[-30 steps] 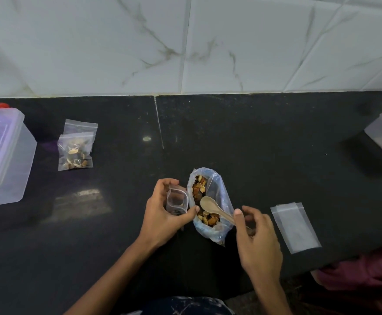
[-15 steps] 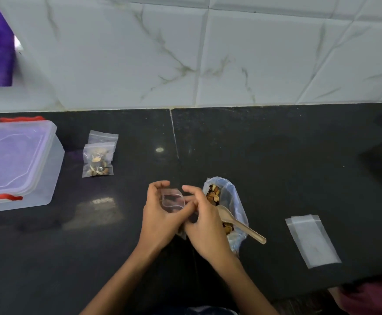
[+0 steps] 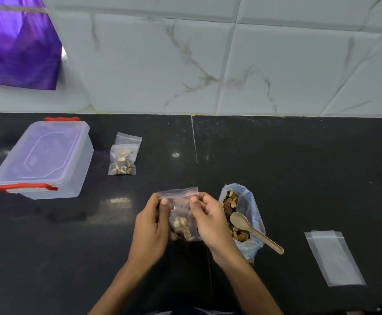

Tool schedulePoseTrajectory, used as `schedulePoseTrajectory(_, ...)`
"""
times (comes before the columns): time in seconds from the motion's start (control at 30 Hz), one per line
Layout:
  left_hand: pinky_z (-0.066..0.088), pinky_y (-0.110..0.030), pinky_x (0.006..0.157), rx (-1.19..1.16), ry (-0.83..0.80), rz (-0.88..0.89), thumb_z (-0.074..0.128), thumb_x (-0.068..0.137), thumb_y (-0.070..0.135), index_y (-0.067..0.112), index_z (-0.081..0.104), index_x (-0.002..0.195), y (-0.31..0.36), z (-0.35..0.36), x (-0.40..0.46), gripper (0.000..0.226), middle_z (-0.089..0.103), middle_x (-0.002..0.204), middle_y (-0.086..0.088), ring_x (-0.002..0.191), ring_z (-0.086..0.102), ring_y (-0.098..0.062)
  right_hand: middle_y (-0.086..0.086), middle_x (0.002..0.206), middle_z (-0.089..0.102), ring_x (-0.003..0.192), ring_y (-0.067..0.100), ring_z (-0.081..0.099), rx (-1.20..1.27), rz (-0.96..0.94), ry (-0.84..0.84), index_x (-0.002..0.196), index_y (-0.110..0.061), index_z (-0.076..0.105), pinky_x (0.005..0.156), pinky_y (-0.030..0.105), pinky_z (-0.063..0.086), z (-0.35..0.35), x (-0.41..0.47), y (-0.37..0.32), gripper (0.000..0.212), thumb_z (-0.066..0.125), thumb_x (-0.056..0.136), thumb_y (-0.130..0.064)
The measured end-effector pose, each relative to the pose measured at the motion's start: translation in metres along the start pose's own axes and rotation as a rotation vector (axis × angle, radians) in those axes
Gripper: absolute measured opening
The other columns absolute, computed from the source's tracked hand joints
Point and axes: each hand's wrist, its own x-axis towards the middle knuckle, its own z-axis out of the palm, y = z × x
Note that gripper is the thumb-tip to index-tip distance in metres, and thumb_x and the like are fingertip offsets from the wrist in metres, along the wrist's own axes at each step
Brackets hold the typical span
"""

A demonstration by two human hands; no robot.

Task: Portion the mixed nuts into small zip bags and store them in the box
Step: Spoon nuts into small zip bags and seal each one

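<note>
Two hands, left hand (image 3: 150, 226) and right hand (image 3: 210, 220), pinch a filled zip bag (image 3: 181, 214) left of the nut bag (image 3: 242, 214); a half-pressed seal risks spilling.

Small zip bag (image 3: 182, 214) with a few nuts, upright, its top strip pinched between both hands' fingers (image 3: 164, 202).

The right hand (image 3: 210, 220) is no longer reaching for the spoon (image 3: 254, 230) at four o'clock; it is now pinching the top strip of the small zip bag (image 3: 181, 212) alongside the left hand (image 3: 152, 226). The two hands are holding that bag upright and flat between them, its mouth stretched at twelve o'clock, where a second ago the left hand alone was holding it open. The spoon is now lying released in the nut bag (image 3: 245, 214), its handle pointing toward four o'clock.
</note>
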Motion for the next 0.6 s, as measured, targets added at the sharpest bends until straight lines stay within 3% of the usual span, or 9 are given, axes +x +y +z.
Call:
schedulePoseTrajectory(0.17,0.034,-0.010,0.041,0.073,0.081,0.049,0.034,0.097,0.029,0.020,0.046,0.074,0.002,0.003,0.001,0.028,0.056,0.054,0.012,0.043,0.049,-0.004,0.011,0.090,0.073,0.082,0.026,0.070,0.144,0.045,0.023,0.101,-0.009,0.064,0.077,0.039,0.056,0.001,0.000,-0.002,0.018,0.055,0.094,-0.024)
schedulePoseTrajectory(0.3,0.032,-0.011,0.042,0.087,0.072,0.074,0.036,0.096,0.033,0.020,0.047,0.072,0.000,0.002,0.001,0.029,0.055,0.056,0.012,0.046,0.048,-0.004,0.009,0.085,0.074,0.081,0.025,0.071,0.103,-0.009,0.017,0.096,-0.013,0.067,0.076,0.040,0.057,0.004,-0.001,-0.003,0.014,0.061,0.090,-0.024)
schedulePoseTrajectory(0.4,0.039,-0.013,0.046,0.001,0.034,0.027,0.045,0.096,0.034,0.017,0.054,0.075,0.000,-0.001,0.005,0.029,0.061,0.059,0.012,0.049,0.054,-0.003,0.010,0.086,0.073,0.082,0.025,0.071,0.085,0.003,0.023,0.093,-0.013,0.069,0.076,0.039,0.057,0.006,0.000,0.000,0.016,0.059,0.092,-0.026)
schedulePoseTrajectory(0.5,0.054,-0.031,0.059,-0.102,-0.048,-0.042,0.064,0.089,0.035,0.017,0.067,0.085,-0.002,-0.005,0.009,0.019,0.070,0.076,-0.003,0.068,0.069,-0.018,0.012,0.087,0.072,0.085,0.028,0.070,0.068,0.010,0.018,0.095,-0.014,0.069,0.077,0.043,0.056,0.008,0.000,0.002,0.019,0.056,0.093,-0.027)
schedulePoseTrajectory(0.6,0.052,-0.023,0.059,-0.192,-0.053,-0.085,0.063,0.083,0.027,0.010,0.069,0.083,-0.002,-0.005,0.011,0.017,0.070,0.075,-0.007,0.068,0.069,-0.018,0.017,0.087,0.071,0.086,0.036,0.068,0.091,0.013,0.006,0.095,-0.012,0.068,0.078,0.050,0.054,0.010,-0.001,0.004,0.019,0.055,0.093,-0.026)
